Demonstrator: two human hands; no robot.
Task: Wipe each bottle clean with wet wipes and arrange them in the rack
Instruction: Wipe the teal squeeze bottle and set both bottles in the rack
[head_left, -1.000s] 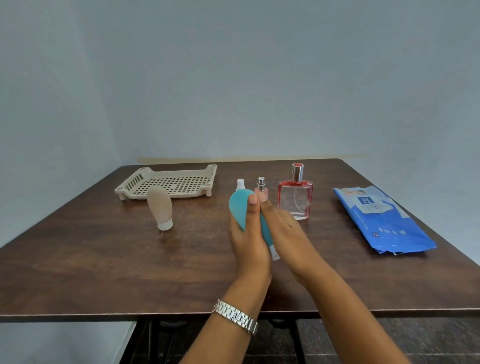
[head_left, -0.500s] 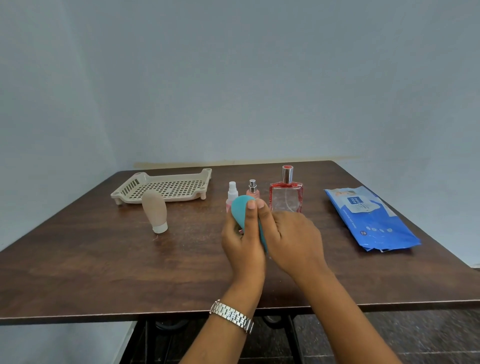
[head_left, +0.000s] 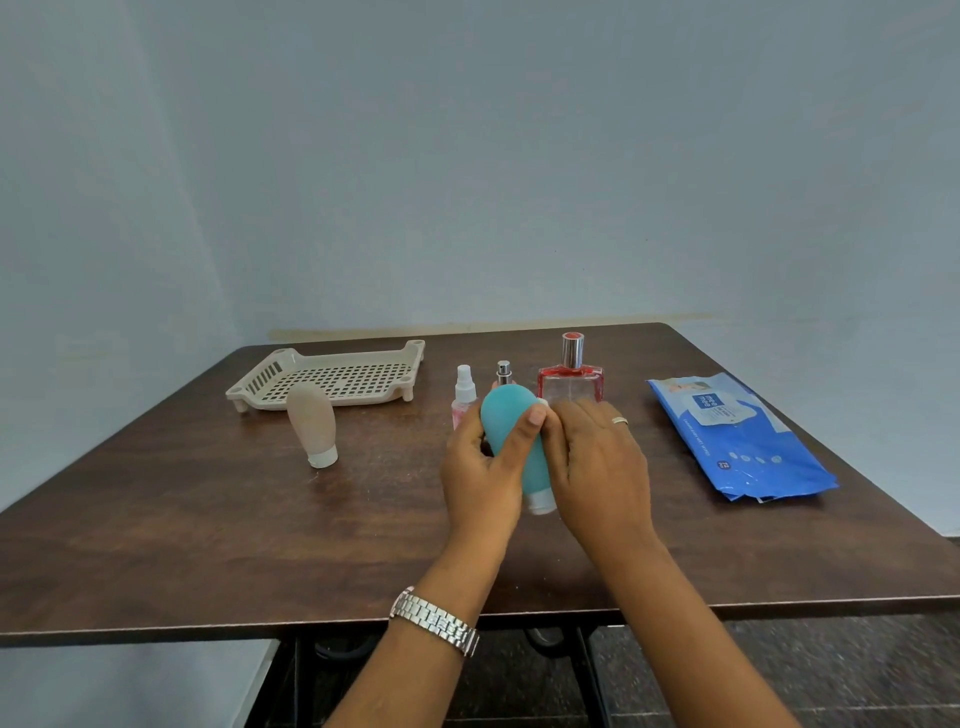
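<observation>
My left hand (head_left: 480, 467) grips a teal squeeze bottle (head_left: 511, 431), tilted with its white cap toward me, above the table's middle. My right hand (head_left: 597, 467) lies curled against the bottle's right side. A small white scrap, apparently a wet wipe (head_left: 543, 402), shows at its fingertips. A beige squeeze bottle (head_left: 311, 426) stands cap-down in front of the perforated beige rack (head_left: 332, 376), which holds nothing. Behind my hands stand a small pink spray bottle (head_left: 463, 392), a thin silver-topped sprayer (head_left: 503, 373) and a red-edged glass perfume bottle (head_left: 570, 376).
A blue pack of wet wipes (head_left: 737, 441) lies flat on the right of the brown wooden table (head_left: 182, 519). A pale wall runs close behind the table's far edge. A metal watch sits on my left wrist.
Both hands and the teal bottle stay at the table's middle. My right hand has slid along the bottle's side, and the bottle's white cap shows again below my hands.
</observation>
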